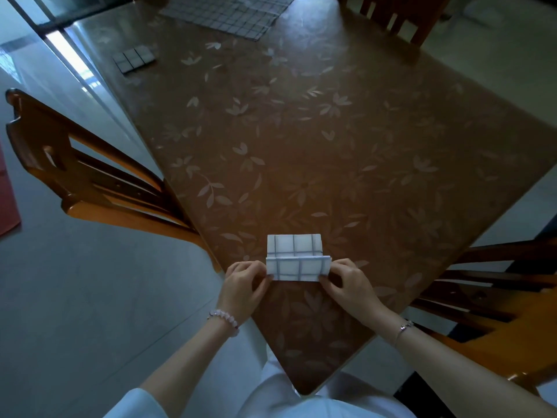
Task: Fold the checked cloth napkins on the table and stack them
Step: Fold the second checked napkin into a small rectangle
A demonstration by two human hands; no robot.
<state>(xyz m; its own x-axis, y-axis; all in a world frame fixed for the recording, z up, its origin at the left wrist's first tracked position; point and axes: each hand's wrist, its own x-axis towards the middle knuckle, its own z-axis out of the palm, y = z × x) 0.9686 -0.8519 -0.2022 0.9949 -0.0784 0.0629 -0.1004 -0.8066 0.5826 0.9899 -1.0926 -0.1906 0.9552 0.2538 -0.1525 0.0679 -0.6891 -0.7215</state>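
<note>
I see the napkin (294, 257) at six o'clock on the worktop (331, 146), long axis nine-to-three. Left hand (244, 282) and right hand (349, 282) are equally near, fingers pinching its flap's ends. The folded napkin (134, 59) lies at eleven.

A home dining room. The left hand (244, 281) and right hand (351, 282) pinch a checked napkin (294, 268) at the near corner of a brown table (316, 152) under a glossy, leaf-patterned cover. Slat-backed wooden chairs are pushed in round it: the left chair (90, 179) beside the left hand, the right chair (488, 300) beside the right hand, the far chair (398, 16) well beyond both. Pale floor tiles (75, 297) lie left of the hands, with a red mat (6, 203) farther left. Far ahead and left stands a dark-framed glass door (36, 13). A spread cloth (229, 13) and a folded napkin (134, 59) lie far ahead.
</note>
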